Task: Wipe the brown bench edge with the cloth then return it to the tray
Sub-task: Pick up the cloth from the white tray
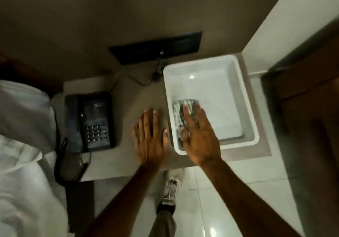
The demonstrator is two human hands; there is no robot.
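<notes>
My right hand [199, 136] lies flat, unclenched, on the soft, light cloth [180, 112] in the tray [245, 119]; I'd pinch its middle.

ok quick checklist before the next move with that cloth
1. Cloth inside the white tray: ok.
2. Right hand over the cloth, fingers flat: ok; whether it touches, cannot tell.
3. Cloth gripped: not ok, hand open.
4. Left hand free, spread over the bench top: ok.
5. Phone clear of both hands: ok.
6. Bench edge wiped: cannot tell.
</notes>
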